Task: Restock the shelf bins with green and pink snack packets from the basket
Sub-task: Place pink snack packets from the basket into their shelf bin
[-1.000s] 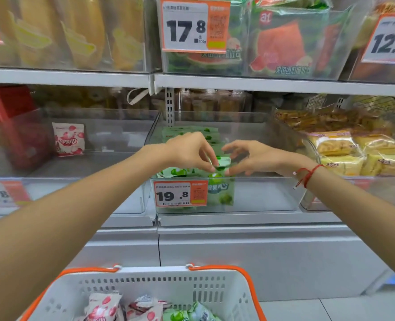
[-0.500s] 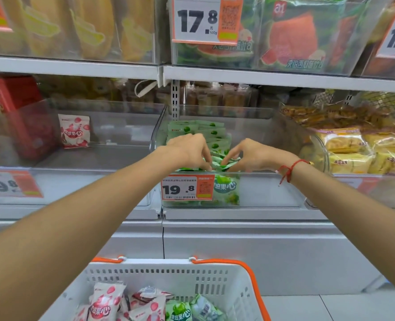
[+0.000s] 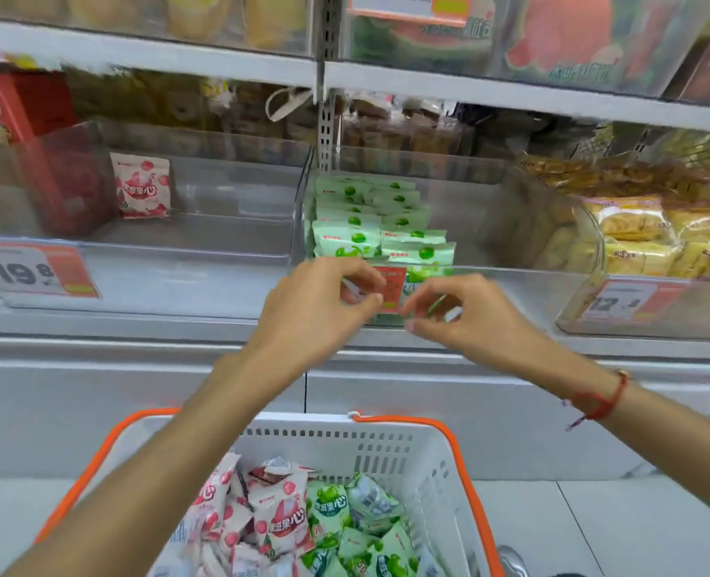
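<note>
At twelve o'clock from the basket [image 3: 386, 447], we are hovering our left hand [image 3: 315, 314] and right hand [image 3: 465, 322], fingers loosely curled and holding nothing, risking knocking the leaning green packets [image 3: 370, 226] over.

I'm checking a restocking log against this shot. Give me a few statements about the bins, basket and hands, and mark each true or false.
1. The middle bin holds rows of green packets. True.
2. The left bin is full of pink packets. False: only one pink packet shows in it, standing at the back.
3. The basket holds both pink and green packets. True.
4. The right hand is down inside the basket. False: it is up in front of the middle bin, as is the left hand.
5. The basket handles are blue. False: they are orange.
</note>
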A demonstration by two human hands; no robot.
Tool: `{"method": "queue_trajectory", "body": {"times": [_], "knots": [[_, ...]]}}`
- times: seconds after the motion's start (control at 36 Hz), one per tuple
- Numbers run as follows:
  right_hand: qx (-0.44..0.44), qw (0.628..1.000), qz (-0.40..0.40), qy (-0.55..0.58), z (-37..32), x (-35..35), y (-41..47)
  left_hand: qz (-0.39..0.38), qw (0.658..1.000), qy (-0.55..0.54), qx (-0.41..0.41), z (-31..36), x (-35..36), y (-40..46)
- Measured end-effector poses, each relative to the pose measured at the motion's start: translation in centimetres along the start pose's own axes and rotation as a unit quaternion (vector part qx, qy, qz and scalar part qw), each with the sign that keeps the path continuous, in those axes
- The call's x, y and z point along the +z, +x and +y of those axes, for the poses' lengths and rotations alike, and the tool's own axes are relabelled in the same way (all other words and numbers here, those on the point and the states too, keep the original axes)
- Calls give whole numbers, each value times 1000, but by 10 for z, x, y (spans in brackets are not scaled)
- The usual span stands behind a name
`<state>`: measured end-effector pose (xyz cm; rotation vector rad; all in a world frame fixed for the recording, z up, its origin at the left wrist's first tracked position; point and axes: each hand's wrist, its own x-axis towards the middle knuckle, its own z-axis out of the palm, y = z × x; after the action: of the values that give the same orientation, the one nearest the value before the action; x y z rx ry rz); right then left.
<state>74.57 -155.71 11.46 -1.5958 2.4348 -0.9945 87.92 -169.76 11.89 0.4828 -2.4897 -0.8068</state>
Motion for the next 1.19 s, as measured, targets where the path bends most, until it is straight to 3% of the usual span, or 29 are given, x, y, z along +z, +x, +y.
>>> {"method": "queue_trajectory", "body": {"times": [0.17,0.25,0.33,0.39,0.47,0.58,0.75,0.92,1.11,1.19], "knots": [[68,962,-261,-43,32,83,-24,-102,988,-21,-117,-66,57,-61],[101,911,-394,-63,54,125,-33,-163,973,28,-163,-105,87,-91],[136,881,-445,-82,72,171,-44,-222,952,132,-166,-143,115,-118],[173,873,-445,-100,82,201,-53,-269,929,201,-158,-162,130,-135],[224,868,-433,-94,95,240,-68,-317,908,218,-166,-183,144,-158],[279,865,-415,-40,97,277,-82,-316,905,224,-175,-198,148,-170],[340,900,-268,-52,86,316,-87,-311,903,233,-182,-198,154,-163],[375,890,-261,-3,92,307,-83,-336,891,250,-175,-193,146,-155],[319,914,-249,4,90,271,-83,-208,945,140,-212,-171,135,-147],[281,931,-233,6,76,240,-70,-180,945,78,-263,-157,131,-137]]}}
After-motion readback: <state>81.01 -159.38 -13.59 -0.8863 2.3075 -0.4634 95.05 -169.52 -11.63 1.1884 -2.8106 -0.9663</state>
